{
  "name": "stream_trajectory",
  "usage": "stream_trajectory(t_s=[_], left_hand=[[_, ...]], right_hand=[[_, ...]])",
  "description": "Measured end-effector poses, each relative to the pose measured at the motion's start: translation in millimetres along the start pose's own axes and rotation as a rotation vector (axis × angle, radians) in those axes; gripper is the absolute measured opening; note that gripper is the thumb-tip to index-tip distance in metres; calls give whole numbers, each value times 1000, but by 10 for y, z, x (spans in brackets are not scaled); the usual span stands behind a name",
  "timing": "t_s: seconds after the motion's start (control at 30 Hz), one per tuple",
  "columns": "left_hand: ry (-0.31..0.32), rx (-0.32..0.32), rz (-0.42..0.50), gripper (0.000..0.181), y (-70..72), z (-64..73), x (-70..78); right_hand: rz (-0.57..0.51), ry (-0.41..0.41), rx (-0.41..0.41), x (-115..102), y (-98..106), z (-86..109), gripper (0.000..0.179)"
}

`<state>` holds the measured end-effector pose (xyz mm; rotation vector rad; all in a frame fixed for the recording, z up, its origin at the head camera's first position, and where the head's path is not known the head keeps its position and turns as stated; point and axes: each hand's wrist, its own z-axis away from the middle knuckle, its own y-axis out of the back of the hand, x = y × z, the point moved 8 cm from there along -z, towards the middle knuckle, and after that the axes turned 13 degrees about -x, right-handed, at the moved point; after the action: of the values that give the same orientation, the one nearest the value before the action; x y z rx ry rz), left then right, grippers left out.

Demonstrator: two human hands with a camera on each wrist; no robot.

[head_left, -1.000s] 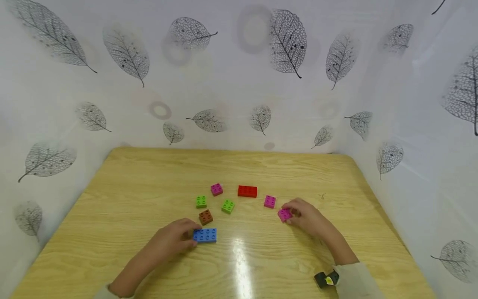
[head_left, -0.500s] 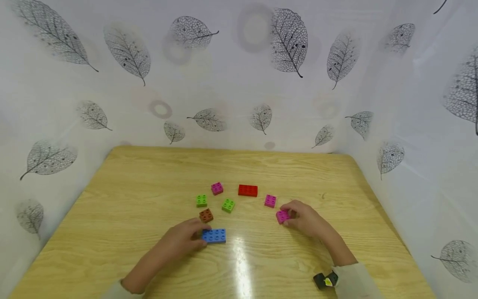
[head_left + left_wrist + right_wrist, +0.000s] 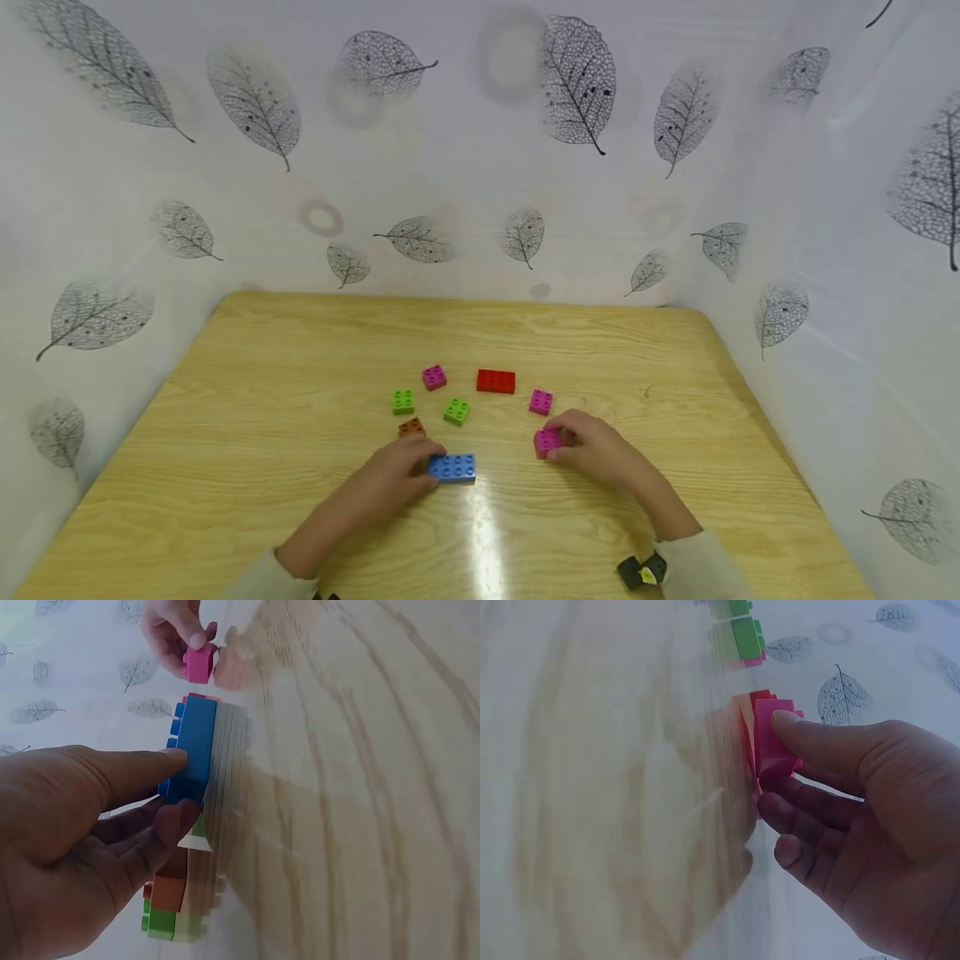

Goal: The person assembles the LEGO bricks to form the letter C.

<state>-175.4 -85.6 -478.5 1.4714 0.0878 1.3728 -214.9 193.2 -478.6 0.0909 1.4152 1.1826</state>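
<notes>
The long blue brick [image 3: 453, 468] is pinched by the left hand [image 3: 393, 482] on the wooden table [image 3: 225, 433] near its front middle, while a small pink brick [image 3: 547, 442] is pinched by the right hand [image 3: 596, 451] just to its right. Judging by this, the studs should be kept upward and the blue brick pressed flat so that the pink one can be aligned squarely.

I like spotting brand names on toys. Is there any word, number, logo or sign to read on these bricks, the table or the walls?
None can be read.
Blue brick, held by the left hand: no print shows.
Pink brick, held by the right hand: no print shows.
Walls: only leaf and ring patterns.
Yellow mark on the black wrist device: too small to tell.
</notes>
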Motion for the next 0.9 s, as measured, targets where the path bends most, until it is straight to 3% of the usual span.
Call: stream_trajectory(t_s=[0.23,0.43,0.67,0.9], left_hand=[[27,-33,48,37,-44,-80,21],[25,-17,48,37,-63,-149,73],[49,-12,49,36,-88,-230,94],[65,-11,107,37,-103,-285,116]], right_hand=[[50,38,0,-184,-102,-20,31],[75,88,-17,-321,-207,-57,32],[102,80,37,-432,-224,-74,36],[93,57,36,-485,-247,-85,37]])
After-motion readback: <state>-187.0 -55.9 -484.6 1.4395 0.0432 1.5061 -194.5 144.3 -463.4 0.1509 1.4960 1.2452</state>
